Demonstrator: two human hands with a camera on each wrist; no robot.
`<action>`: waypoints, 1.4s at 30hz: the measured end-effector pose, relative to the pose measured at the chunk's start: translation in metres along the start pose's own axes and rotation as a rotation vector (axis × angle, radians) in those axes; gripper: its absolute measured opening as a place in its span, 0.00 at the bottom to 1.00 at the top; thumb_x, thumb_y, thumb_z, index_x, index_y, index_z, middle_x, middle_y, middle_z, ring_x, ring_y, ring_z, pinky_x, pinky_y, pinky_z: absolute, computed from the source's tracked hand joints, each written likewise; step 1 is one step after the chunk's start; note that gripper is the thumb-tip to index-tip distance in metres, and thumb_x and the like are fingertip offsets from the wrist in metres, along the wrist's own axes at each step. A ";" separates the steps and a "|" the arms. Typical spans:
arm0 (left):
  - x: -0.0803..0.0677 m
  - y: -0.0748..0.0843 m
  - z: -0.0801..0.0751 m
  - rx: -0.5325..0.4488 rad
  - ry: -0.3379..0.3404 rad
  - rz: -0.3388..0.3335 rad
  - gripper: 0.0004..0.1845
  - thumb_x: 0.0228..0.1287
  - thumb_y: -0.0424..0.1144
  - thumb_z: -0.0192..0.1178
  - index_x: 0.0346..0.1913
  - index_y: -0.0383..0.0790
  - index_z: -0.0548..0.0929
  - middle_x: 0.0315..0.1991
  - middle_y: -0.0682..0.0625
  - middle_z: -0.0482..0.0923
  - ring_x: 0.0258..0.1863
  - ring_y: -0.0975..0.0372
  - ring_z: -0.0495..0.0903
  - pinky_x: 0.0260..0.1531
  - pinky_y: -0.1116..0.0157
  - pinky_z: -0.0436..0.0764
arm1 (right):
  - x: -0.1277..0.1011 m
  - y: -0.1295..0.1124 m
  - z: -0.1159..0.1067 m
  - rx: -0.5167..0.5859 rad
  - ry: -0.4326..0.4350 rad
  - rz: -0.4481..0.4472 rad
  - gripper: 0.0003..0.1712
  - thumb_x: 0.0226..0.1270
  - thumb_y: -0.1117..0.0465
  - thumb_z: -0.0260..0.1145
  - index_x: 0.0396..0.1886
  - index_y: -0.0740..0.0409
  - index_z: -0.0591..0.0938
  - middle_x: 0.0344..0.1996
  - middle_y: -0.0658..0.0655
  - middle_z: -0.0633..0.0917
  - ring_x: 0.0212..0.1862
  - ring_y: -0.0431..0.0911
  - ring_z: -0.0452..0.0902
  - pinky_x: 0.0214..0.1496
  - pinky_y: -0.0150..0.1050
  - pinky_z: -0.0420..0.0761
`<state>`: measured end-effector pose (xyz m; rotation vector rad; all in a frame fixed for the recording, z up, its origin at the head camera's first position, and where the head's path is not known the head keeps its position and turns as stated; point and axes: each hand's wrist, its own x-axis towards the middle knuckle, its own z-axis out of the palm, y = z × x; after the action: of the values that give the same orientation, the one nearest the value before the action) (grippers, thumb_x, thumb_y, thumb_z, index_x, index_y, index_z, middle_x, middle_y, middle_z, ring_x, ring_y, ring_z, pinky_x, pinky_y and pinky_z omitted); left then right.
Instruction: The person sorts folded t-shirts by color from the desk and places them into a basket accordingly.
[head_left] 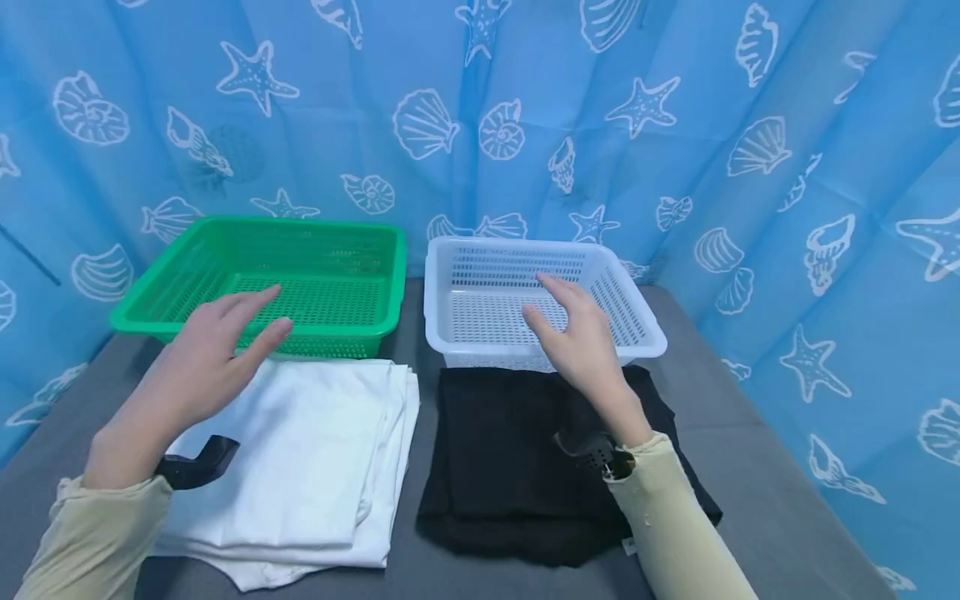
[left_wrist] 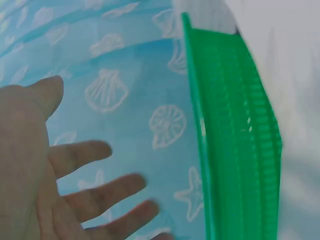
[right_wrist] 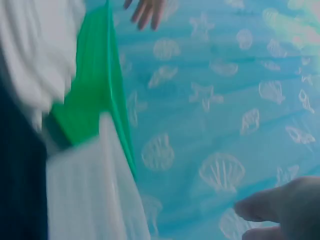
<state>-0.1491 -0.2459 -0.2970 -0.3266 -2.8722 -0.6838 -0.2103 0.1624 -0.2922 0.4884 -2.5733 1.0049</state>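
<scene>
We've got both hands up, fingers loose, gripping nothing — left hand (head_left: 206, 346) over the white cloth (head_left: 300, 467) at 7 o'clock, right hand (head_left: 581, 337) over the black cloth (head_left: 517, 467) at 5. Green basket (head_left: 375, 321) at 11, white basket (head_left: 435, 325) at 1. Risk, imo — a sloppy grab pulls the folds apart.

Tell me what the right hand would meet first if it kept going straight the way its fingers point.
Probably the white basket: the right hand hovers open over its near rim, fingers aimed toward its perforated far wall. Height is unclear, so it might pass above to the blue curtain.
</scene>
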 end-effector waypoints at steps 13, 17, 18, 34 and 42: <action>-0.042 -0.062 0.004 -0.079 0.022 -0.130 0.30 0.77 0.53 0.48 0.69 0.33 0.71 0.62 0.29 0.69 0.50 0.36 0.75 0.40 0.38 0.74 | -0.016 -0.037 0.051 0.853 -0.354 0.194 0.18 0.73 0.63 0.61 0.59 0.67 0.80 0.53 0.64 0.82 0.53 0.61 0.78 0.53 0.48 0.80; -0.050 -0.085 0.018 -0.065 0.112 -0.136 0.28 0.77 0.49 0.50 0.66 0.29 0.72 0.61 0.27 0.67 0.50 0.34 0.72 0.40 0.38 0.72 | -0.022 -0.045 0.070 0.932 -0.533 0.285 0.19 0.75 0.61 0.60 0.60 0.66 0.79 0.55 0.67 0.80 0.54 0.61 0.78 0.54 0.48 0.79; -0.052 -0.090 0.020 -0.063 0.120 -0.138 0.28 0.77 0.48 0.50 0.66 0.28 0.71 0.61 0.26 0.66 0.51 0.33 0.71 0.41 0.37 0.71 | -0.024 -0.046 0.075 0.936 -0.562 0.298 0.19 0.75 0.61 0.59 0.60 0.66 0.79 0.55 0.67 0.80 0.54 0.61 0.78 0.55 0.48 0.79; -0.067 -0.117 0.033 -0.152 -0.124 -0.292 0.42 0.74 0.58 0.50 0.76 0.30 0.54 0.69 0.23 0.53 0.63 0.27 0.56 0.52 0.31 0.61 | -0.037 -0.057 0.118 0.937 -0.691 0.399 0.21 0.73 0.64 0.61 0.63 0.63 0.78 0.59 0.62 0.76 0.54 0.57 0.78 0.55 0.47 0.78; -0.068 -0.117 0.031 -0.167 0.024 -0.230 0.37 0.69 0.53 0.61 0.72 0.33 0.66 0.67 0.27 0.62 0.63 0.31 0.59 0.52 0.33 0.62 | -0.035 -0.061 0.128 0.939 -0.658 0.361 0.22 0.71 0.62 0.63 0.63 0.60 0.78 0.61 0.60 0.76 0.57 0.53 0.76 0.55 0.47 0.78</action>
<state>-0.1161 -0.3449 -0.3885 -0.0065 -2.8625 -0.9631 -0.1767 0.0377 -0.3605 0.6603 -2.5870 2.5675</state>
